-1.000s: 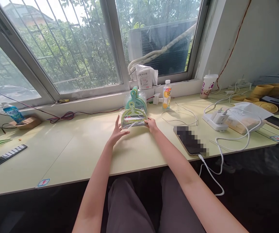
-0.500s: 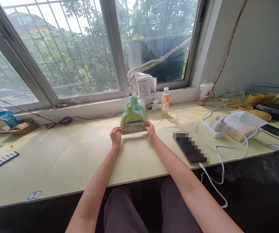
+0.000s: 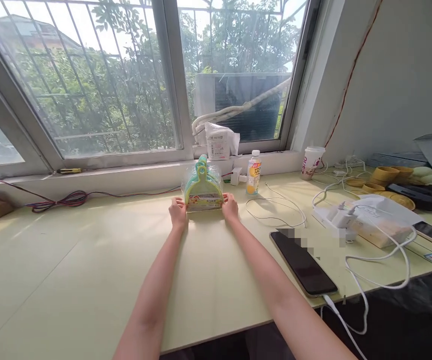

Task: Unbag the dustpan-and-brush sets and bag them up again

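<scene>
Can't read any txt for sure: purple ltrs on cup, print on white pkg, bottle label & dustpan label all too sm./blurred.

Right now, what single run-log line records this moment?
green dustpan: handle up, front of stack | left hand: grips left edge | right hand: grips right edge

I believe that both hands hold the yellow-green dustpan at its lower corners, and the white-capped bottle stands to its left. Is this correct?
Not entirely: the head view shows the white-capped bottle to the right of the yellow-green dustpan. The left hand and right hand do hold its lower corners.
</scene>
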Motion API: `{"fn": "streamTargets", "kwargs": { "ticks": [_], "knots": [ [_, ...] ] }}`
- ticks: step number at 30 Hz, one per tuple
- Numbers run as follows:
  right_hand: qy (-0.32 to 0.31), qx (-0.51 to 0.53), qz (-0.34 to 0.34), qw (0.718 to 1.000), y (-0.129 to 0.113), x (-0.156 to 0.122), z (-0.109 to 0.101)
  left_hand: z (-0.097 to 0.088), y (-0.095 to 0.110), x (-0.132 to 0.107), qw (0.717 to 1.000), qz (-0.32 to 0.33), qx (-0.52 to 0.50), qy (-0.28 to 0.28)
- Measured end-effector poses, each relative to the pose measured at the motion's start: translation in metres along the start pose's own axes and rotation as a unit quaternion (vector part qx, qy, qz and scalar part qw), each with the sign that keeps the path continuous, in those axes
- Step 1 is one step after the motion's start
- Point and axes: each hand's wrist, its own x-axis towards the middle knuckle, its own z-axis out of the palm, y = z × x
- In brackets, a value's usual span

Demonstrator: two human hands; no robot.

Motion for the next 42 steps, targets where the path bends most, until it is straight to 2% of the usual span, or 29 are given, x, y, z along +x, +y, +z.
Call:
{"fn": "streamTargets", "kwargs": {
  "ticks": [5,8,12,14,17,19,21,24,26,30,32,34,35,38,41,42],
  "knots": [
    [0.006,-0.074,-0.008,0.997,-0.001,0.013,0.014,0.015,-0.017,0.022,0.996,0.031,0.080,0.003],
    [0.022,-0.086,0.025,0.996,0.001,0.020,0.021,0.024,-0.025,0.032,0.992,0.020,0.124,0.006],
    [-0.016,-0.097,0.077,0.992,0.004,0.023,0.024,0.031,-0.028,0.036,0.990,-0.030,0.126,-0.057],
    [-0.035,-0.106,0.091,0.990,0.002,0.022,0.022,0.030,-0.026,0.032,0.990,-0.035,0.116,-0.076],
    [-0.037,-0.106,0.133,0.985,-0.003,0.018,0.015,0.023,-0.021,0.018,0.992,-0.029,0.109,-0.051],
    [-0.034,-0.094,0.144,0.985,-0.008,0.013,0.010,0.014,-0.017,0.003,0.997,-0.021,0.077,-0.008],
    [-0.027,-0.086,0.118,0.989,-0.013,0.007,0.004,0.002,-0.012,-0.018,0.998,-0.010,0.055,0.011],
    [0.005,-0.083,0.065,0.994,-0.023,-0.009,-0.005,-0.017,-0.002,-0.053,0.997,0.055,0.056,0.020],
    [0.016,-0.077,0.056,0.995,-0.031,-0.024,-0.010,-0.029,0.005,-0.075,0.995,0.078,0.065,0.015],
    [-0.030,-0.069,0.059,0.995,-0.054,-0.062,-0.027,-0.044,0.018,-0.099,0.993,0.011,0.118,-0.030],
    [-0.082,-0.068,0.073,0.992,-0.070,-0.088,-0.043,-0.048,0.024,-0.102,0.986,-0.023,0.151,-0.069],
    [-0.162,-0.069,0.051,0.983,-0.086,-0.125,-0.064,-0.052,0.029,-0.099,0.977,-0.041,0.182,-0.103],
    [-0.189,-0.069,0.025,0.979,-0.093,-0.147,-0.077,-0.053,0.030,-0.097,0.973,-0.042,0.195,-0.114],
    [-0.186,-0.061,-0.034,0.980,-0.104,-0.233,-0.117,-0.054,0.032,-0.091,0.963,-0.014,0.226,-0.145],
    [-0.269,-0.031,-0.035,0.962,-0.101,-0.320,-0.152,-0.053,0.031,-0.086,0.946,0.005,0.265,-0.186],
    [-0.275,-0.031,-0.033,0.960,-0.099,-0.342,-0.161,-0.052,0.030,-0.085,0.941,0.005,0.277,-0.197]
  ]
}}
